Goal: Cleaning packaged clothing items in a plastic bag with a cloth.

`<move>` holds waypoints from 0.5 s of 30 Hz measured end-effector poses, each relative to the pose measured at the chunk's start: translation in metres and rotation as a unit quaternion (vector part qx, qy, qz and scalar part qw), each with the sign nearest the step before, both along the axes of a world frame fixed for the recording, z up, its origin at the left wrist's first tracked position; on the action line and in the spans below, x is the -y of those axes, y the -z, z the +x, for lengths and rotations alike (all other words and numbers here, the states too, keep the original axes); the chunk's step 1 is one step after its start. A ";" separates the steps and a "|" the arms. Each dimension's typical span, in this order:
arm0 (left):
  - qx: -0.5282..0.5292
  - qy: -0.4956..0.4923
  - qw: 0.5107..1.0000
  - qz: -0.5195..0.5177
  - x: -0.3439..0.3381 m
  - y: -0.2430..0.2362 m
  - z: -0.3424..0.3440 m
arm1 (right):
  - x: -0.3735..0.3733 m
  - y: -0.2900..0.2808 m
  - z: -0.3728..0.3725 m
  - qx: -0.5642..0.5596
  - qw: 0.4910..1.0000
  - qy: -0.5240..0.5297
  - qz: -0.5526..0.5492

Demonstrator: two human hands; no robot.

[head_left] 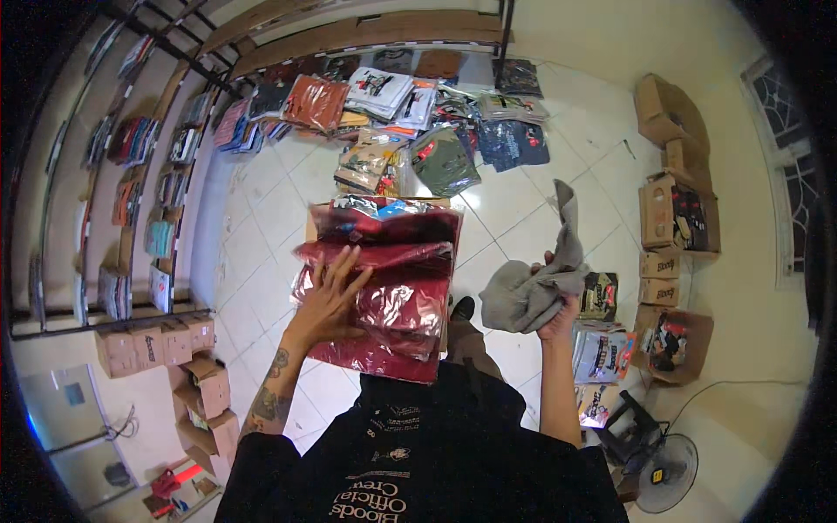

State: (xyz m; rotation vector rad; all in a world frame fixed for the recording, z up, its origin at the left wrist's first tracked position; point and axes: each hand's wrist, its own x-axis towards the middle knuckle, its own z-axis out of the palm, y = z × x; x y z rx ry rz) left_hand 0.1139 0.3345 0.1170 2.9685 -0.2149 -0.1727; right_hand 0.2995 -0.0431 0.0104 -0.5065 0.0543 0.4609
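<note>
Clothing stockroom | bagged garments piled | cardboard boxes | shelves, seemingly clothes-stocked

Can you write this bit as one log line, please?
left hand: spread on red bagged clothing | right hand: holding grey cloth | ahead: packaged clothes on tiled floor

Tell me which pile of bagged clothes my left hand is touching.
The maroon pile, right in front of you, under your spread left hand. The olive pack and the navy pack lie farther ahead, untouched.
</note>
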 end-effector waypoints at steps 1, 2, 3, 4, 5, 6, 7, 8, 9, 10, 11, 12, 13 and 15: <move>0.024 0.007 1.000 0.007 -0.004 -0.007 0.007 | 0.007 -0.005 -0.006 -0.014 1.000 0.018 0.014; 0.049 0.015 0.999 0.014 -0.008 -0.013 0.013 | 0.011 -0.010 -0.012 -0.012 0.999 0.028 0.012; 0.099 0.004 0.995 0.031 -0.011 -0.017 0.021 | 0.014 -0.015 -0.018 -0.009 0.999 0.039 0.002; 0.166 -0.035 0.985 0.042 -0.012 -0.016 0.024 | 0.015 -0.019 -0.026 -0.006 0.999 0.046 -0.007; 0.232 -0.071 0.969 0.049 -0.012 -0.015 0.032 | 0.017 -0.019 -0.034 -0.006 0.998 0.058 -0.007; 0.330 -0.089 0.938 0.050 -0.011 -0.014 0.038 | 0.016 -0.020 -0.043 -0.003 0.998 0.066 -0.010; 0.356 -0.108 0.928 0.028 -0.011 -0.021 0.042 | 0.012 -0.023 -0.053 -0.007 0.997 0.079 0.002; 0.381 -0.129 0.916 0.001 -0.009 -0.027 0.043 | 0.010 -0.025 -0.065 -0.011 0.996 0.092 0.010; 0.391 -0.121 0.912 -0.028 -0.007 -0.033 0.043 | 0.005 -0.022 -0.078 0.018 0.995 0.098 -0.008; 0.375 -0.112 0.918 -0.059 -0.009 -0.033 0.037 | -0.006 -0.025 -0.088 0.023 0.994 0.098 -0.032; 0.358 -0.103 0.924 -0.092 -0.012 -0.031 0.031 | -0.022 -0.037 -0.098 0.029 0.993 0.099 -0.058; 0.333 -0.100 0.932 -0.103 -0.014 -0.028 0.022 | -0.040 -0.048 -0.109 0.051 0.991 0.099 -0.075; 0.303 -0.087 0.940 -0.126 -0.020 -0.023 0.012 | -0.048 -0.042 -0.125 -0.021 0.985 0.122 -0.122; 0.259 -0.082 0.950 -0.151 -0.029 -0.009 -0.010 | -0.085 -0.052 -0.151 -0.160 0.932 0.162 -0.280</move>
